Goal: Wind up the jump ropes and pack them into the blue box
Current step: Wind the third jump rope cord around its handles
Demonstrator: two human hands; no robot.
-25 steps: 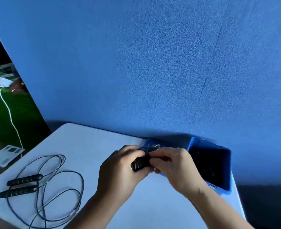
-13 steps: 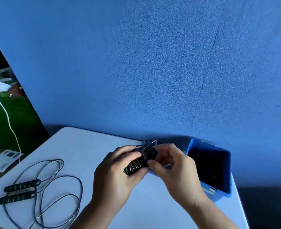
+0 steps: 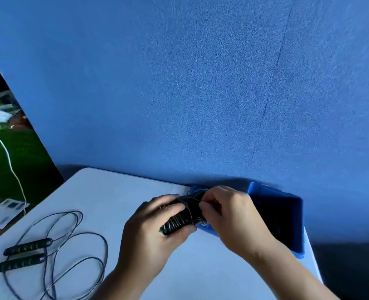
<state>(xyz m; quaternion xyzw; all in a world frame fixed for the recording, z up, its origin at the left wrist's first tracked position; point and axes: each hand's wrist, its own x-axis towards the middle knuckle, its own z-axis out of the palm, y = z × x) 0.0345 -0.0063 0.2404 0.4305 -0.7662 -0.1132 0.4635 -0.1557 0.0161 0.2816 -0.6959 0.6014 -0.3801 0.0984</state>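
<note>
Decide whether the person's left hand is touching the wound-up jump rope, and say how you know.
Touching. The head view shows the left hand with fingers and thumb curled round the wound-up jump rope.

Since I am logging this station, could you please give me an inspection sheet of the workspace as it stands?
Surface: white table, set against the wall.
Job's things: wound jump rope held above the table; loose jump rope lying unwound at the table's left, its two handles side by side; blue box open at the right, its inside too dark to read.
Clutter: nothing seen.
Hands: left hand grips the bundle round its handles; right hand pinches the cord at the bundle's far end.
Cables: white cable trailing over the floor at left.
Surroundings: blue wall behind; green floor and papers at left.
</note>
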